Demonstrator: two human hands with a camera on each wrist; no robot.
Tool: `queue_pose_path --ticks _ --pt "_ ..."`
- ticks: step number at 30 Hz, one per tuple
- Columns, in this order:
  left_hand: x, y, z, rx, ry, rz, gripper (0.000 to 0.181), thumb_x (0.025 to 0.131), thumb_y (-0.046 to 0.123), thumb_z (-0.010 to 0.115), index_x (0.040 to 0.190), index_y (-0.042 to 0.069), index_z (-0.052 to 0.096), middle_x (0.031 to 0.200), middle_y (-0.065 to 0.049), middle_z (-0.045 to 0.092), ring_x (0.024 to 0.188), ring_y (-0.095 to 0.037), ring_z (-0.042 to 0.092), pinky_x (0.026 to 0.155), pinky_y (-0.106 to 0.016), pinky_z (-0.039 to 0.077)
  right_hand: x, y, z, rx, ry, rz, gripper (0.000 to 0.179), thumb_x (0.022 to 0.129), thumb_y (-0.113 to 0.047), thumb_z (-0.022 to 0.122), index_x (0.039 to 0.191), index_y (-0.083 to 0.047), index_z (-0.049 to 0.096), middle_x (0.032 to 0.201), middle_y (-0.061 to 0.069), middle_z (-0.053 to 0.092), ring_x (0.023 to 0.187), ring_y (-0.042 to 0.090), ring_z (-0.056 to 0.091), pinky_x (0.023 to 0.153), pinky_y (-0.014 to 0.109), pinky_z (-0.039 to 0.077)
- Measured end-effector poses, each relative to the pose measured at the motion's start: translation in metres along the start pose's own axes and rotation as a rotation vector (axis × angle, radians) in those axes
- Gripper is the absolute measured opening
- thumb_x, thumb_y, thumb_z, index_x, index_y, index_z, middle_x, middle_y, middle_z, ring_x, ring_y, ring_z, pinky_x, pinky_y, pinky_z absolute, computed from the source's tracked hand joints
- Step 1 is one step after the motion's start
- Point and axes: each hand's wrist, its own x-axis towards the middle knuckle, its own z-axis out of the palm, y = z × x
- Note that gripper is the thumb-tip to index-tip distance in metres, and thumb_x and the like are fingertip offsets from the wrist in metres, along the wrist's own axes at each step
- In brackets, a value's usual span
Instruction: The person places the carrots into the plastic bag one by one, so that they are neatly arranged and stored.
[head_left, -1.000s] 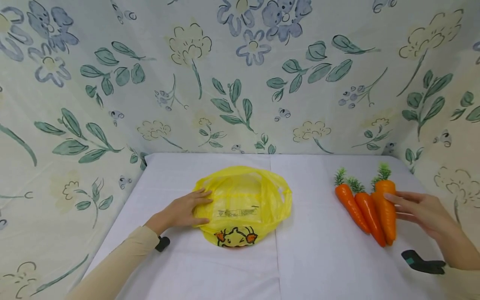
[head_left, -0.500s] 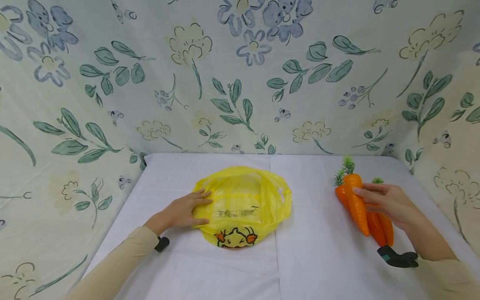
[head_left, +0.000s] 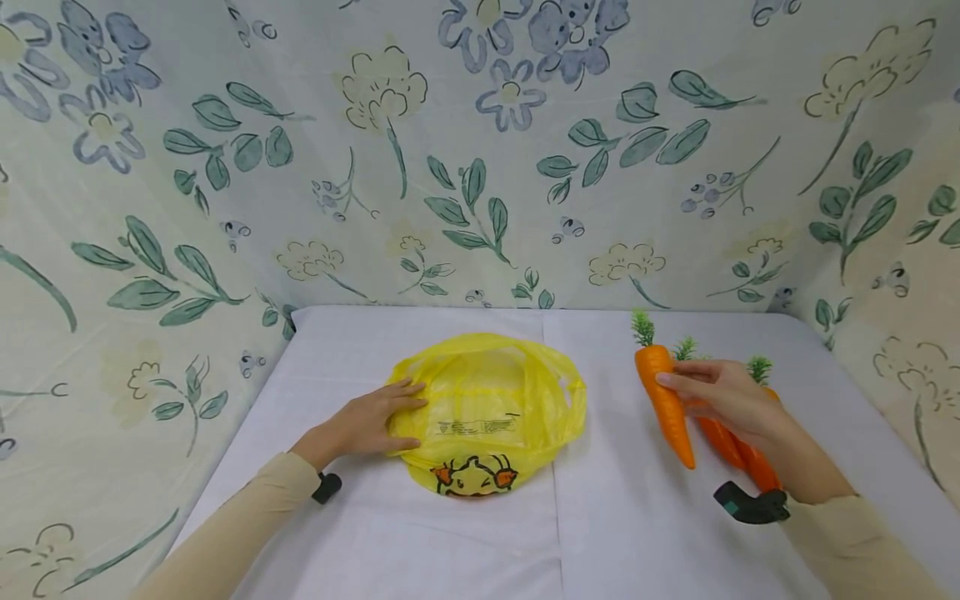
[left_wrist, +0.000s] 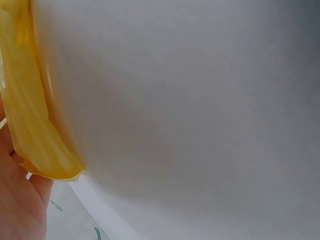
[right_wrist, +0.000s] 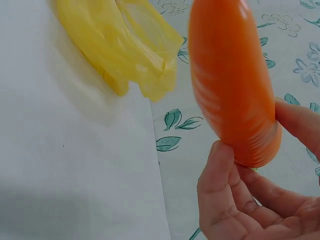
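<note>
My right hand [head_left: 727, 397] pinches a glossy orange toy carrot [head_left: 664, 408] with a green leafy top, between thumb and fingers near its thick end. The carrot stands tilted, tip down, left of the other carrots. In the right wrist view the carrot [right_wrist: 232, 80] fills the upper middle, with the fingertips [right_wrist: 220, 155] at its thick end. My left hand [head_left: 367, 421] lies with spread fingers over the left rim of a yellow plastic bag [head_left: 480, 392], whose mouth gapes. In the left wrist view the bag's edge [left_wrist: 37, 115] covers part of the fingers.
More toy carrots [head_left: 761, 471] lie on the right side of the white-covered table [head_left: 615, 533], partly hidden behind my right hand and forearm. A floral cloth [head_left: 480, 208] hangs behind the table and at both sides.
My right hand has moved left with the toy carrot, away from the other carrots and closer to the bag. The left hand and the bag have stayed put.
</note>
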Motion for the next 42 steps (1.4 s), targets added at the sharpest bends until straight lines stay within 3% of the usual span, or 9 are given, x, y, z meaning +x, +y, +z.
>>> queue_pose_path --ticks 11,25,34,42 --pt "0.001 0.001 0.0 -0.007 -0.011 -0.017 0.076 0.087 0.066 0.063 0.144 0.017 0.056 0.16 0.0 0.033 0.149 -0.027 0.022 0.114 -0.055 0.03 0.008 -0.005 0.016 0.018 -0.001 -0.046 0.076 0.097 -0.036 0.065 0.143 0.018 0.036 0.13 0.028 0.056 0.095 0.019 0.065 0.081 0.031 0.058" --pt "0.001 0.002 -0.003 -0.004 -0.011 -0.001 0.074 0.087 0.062 0.065 0.143 0.015 0.057 0.159 -0.002 0.034 0.149 -0.028 0.024 0.114 -0.055 0.029 0.017 -0.022 0.037 0.014 -0.051 -0.077 0.076 0.095 -0.036 0.069 0.141 0.017 0.039 0.126 0.028 0.061 0.096 0.028 0.068 0.085 0.039 0.058" --pt "-0.001 0.003 -0.004 -0.005 -0.019 -0.011 0.074 0.087 0.062 0.065 0.144 0.015 0.056 0.159 -0.002 0.034 0.149 -0.028 0.024 0.114 -0.055 0.03 0.025 -0.036 0.057 0.066 -0.153 -0.147 0.067 0.095 -0.028 0.069 0.138 0.018 0.044 0.12 0.024 0.066 0.094 0.027 0.068 0.081 0.04 0.059" --pt "0.001 0.002 -0.003 -0.003 -0.022 -0.018 0.075 0.087 0.064 0.064 0.144 0.016 0.056 0.16 0.0 0.034 0.149 -0.026 0.022 0.115 -0.054 0.028 0.035 -0.048 0.077 0.046 -0.205 -0.156 0.064 0.094 -0.028 0.071 0.135 0.016 0.049 0.12 0.023 0.065 0.095 0.028 0.068 0.081 0.041 0.059"
